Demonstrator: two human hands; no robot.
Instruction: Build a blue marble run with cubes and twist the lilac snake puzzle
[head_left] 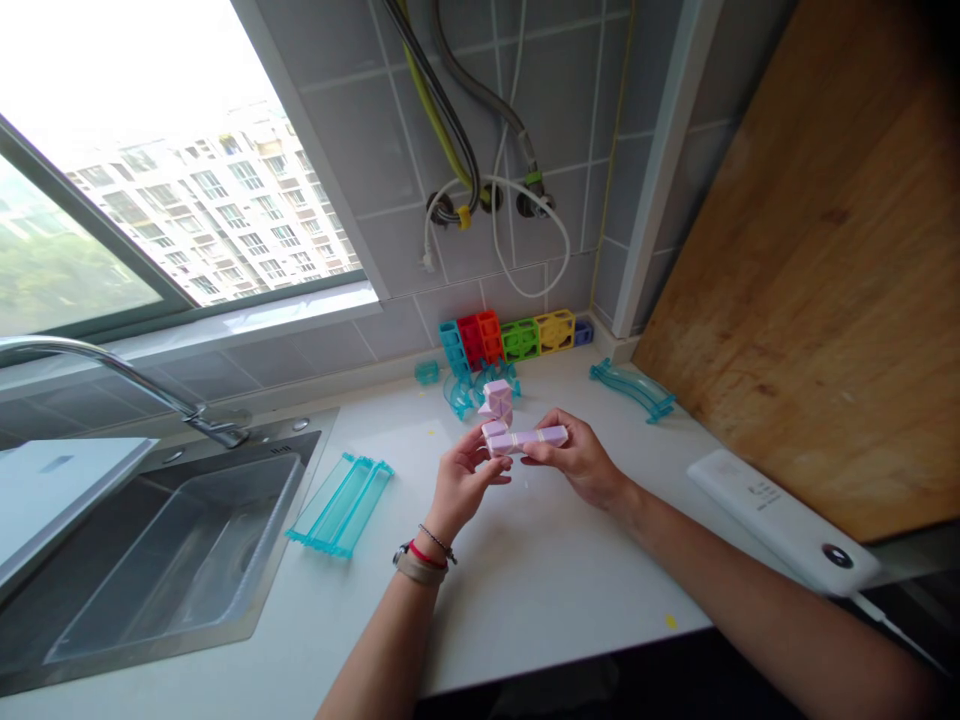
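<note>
A lilac and white snake puzzle (pixel 529 438) is held above the white counter, one part lying straight and another folded up at its far left end. My left hand (pixel 466 478) grips its left end with thumb and fingers. Around the right end my right hand (pixel 574 458) is closed, the thumb along the near side. Behind the puzzle, curved clear teal plastic pieces (pixel 459 396) lie close together, partly hidden by it. Some fingers of both hands are hidden behind the puzzle.
Coloured plastic blocks (pixel 520 340) line the back wall. Flat teal panels (pixel 346 505) lie beside the sink (pixel 247 610) on the left. At right are curved teal tracks (pixel 634 390) and a white power bank (pixel 780 522) with a cable, near a wooden board (pixel 840 300).
</note>
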